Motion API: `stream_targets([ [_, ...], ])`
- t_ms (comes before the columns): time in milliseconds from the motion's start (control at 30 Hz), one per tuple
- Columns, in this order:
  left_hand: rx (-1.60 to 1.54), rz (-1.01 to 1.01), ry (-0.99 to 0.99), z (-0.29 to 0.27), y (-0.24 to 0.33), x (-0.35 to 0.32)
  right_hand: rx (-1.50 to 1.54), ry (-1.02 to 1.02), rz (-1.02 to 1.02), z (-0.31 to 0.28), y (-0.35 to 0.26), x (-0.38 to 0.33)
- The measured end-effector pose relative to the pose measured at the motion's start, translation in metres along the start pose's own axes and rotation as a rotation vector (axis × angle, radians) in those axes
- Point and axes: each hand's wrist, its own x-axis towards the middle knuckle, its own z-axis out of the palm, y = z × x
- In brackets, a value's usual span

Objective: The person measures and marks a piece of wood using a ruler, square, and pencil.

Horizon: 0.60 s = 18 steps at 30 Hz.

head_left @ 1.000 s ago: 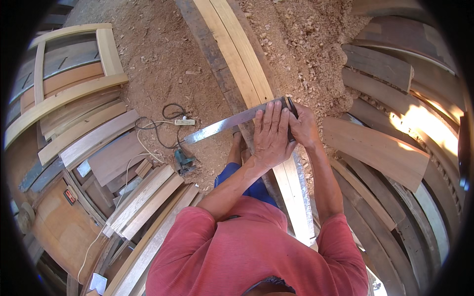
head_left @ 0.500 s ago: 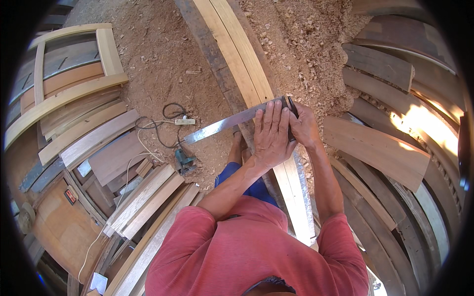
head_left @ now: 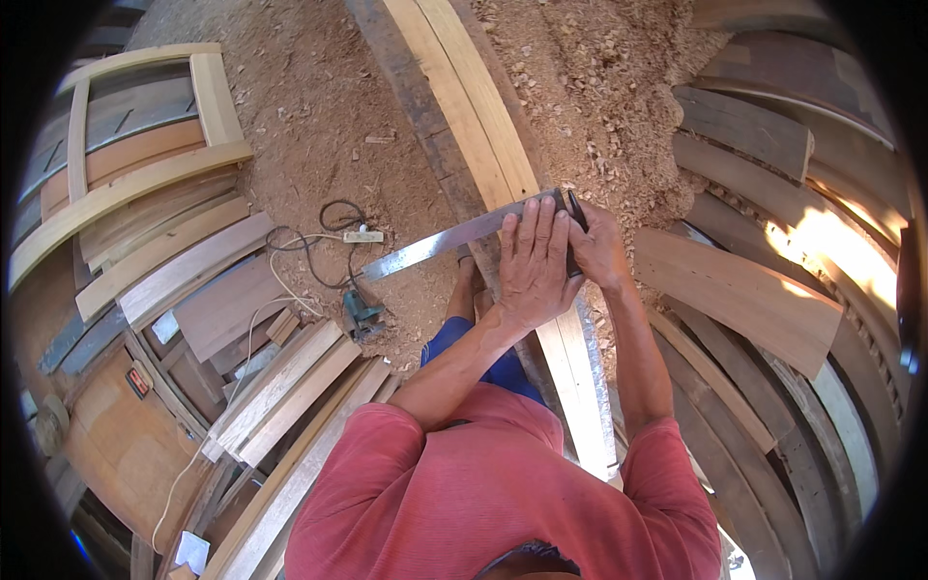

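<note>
A try square (head_left: 425,246) with a long metal blade lies across a pale timber board (head_left: 563,362), its free end reaching out past the board's left side. On top of it my left hand (head_left: 532,261) lies flat, fingers stretched out and pressing down. At the square's dark stock, by the board's right edge, my right hand (head_left: 601,248) pinches a slim black pencil (head_left: 577,210) pointing up and away. The pencil's lower end is hidden by my fingers. A dark seam or line runs lengthwise along the board, which rests on a darker, rough beam (head_left: 411,101).
A green power tool (head_left: 362,314) with a dark cord and a white power strip (head_left: 362,237) lie on the dusty floor at left. Stacked planks (head_left: 280,396) and a wooden frame (head_left: 217,101) fill the left side. More boards (head_left: 739,290) lean at right, beside wood shavings (head_left: 609,106).
</note>
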Motion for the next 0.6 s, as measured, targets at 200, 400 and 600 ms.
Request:
stream_targets([
  [200,0.002,-0.017,-0.038,-0.003,0.002,0.001,0.034,0.002,0.049,-0.004,0.004,-0.002],
  [400,-0.001,-0.033,-0.067,-0.009,0.005,0.003,0.073,0.087,0.036,-0.017,0.019,-0.007],
  [600,0.037,-0.016,-0.076,-0.011,0.005,0.004,-0.259,0.426,-0.248,-0.042,-0.004,-0.016],
])
